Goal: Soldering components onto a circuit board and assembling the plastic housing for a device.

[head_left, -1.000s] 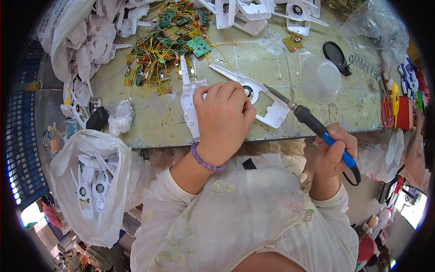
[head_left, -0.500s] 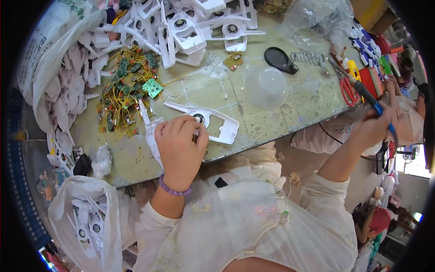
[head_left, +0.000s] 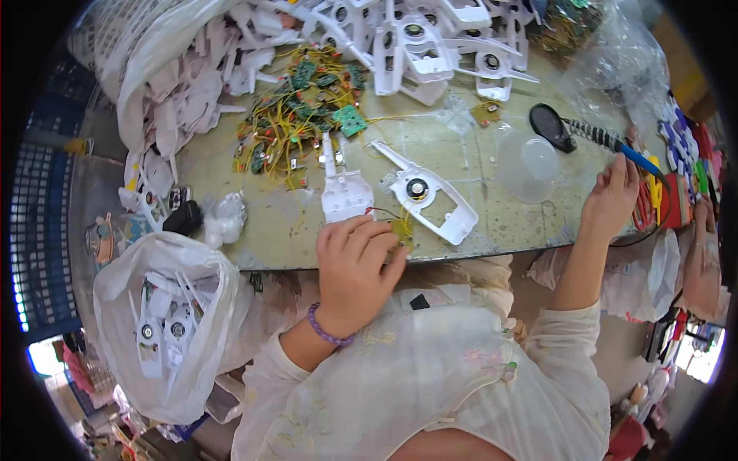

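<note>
My left hand (head_left: 357, 265), with a purple bead bracelet, is curled at the table's front edge. Its thumb and forefinger pinch the near edge of a small yellowish circuit board (head_left: 401, 230), partly covered by the fingers. A thin red wire runs from the board to a white plastic shell half (head_left: 346, 197), its inside facing up, by the fingertips. To the right lies a white shell (head_left: 437, 201) with a round black part and a large opening. My right hand (head_left: 613, 196) has its fingers at the blue handle of a soldering iron (head_left: 639, 159), whose front end sits in a coil spring holder (head_left: 592, 132).
Wired circuit boards (head_left: 296, 115) are heaped behind the shells, with more white shells (head_left: 419, 50) at the back. A clear dome (head_left: 529, 165) stands near the black round holder base (head_left: 547, 127). A bag of shells (head_left: 165, 323) is at left; another person's arm (head_left: 701, 253) is at right.
The soldering iron has gone from the air into the coil holder, carried by my right hand. My left hand has drawn toward the table edge, and the view has shifted left.
</note>
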A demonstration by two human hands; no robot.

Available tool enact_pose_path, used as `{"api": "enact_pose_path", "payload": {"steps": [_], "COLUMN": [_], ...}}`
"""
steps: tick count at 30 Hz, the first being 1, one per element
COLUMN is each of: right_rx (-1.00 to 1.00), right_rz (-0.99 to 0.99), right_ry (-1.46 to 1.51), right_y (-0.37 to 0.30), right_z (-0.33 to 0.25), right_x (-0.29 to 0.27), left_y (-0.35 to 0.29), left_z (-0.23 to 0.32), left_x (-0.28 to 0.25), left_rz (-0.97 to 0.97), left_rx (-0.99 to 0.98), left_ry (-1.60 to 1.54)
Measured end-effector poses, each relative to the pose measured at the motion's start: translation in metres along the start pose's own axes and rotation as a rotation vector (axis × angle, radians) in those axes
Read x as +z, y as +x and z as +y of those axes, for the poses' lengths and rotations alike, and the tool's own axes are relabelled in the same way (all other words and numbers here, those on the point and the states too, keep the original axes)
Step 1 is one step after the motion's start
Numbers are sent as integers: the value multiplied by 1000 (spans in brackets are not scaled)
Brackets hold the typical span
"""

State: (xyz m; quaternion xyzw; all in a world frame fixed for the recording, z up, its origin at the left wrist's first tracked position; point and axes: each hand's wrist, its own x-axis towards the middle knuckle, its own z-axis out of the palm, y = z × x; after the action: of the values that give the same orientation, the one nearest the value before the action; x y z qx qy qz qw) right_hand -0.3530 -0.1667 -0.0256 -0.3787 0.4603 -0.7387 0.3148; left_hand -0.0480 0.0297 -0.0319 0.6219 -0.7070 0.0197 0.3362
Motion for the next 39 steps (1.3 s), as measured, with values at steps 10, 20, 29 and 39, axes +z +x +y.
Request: {"api": "enact_pose_path", "payload": {"steps": [10,20,29,39], "right_rx": [-492,-484,-1203,-1213], "right_rz": [-1132,-925,-1139,-1379], "right_ry": [-748,-566,-487,-637], "right_y": [-136,-151,-167,-200], "right_z": [-29,-23,-34,-30], "right_x": [54,53,101,115], "left_y": [-4,4,38,29], "left_z": [7,-4,-69,-89], "left_x": [0,-24,-50,-28], "left_rz": [-109,58,61,14], "left_rx": [-145,-97,-63,-79], "left_ry": [144,102,243,22]}}
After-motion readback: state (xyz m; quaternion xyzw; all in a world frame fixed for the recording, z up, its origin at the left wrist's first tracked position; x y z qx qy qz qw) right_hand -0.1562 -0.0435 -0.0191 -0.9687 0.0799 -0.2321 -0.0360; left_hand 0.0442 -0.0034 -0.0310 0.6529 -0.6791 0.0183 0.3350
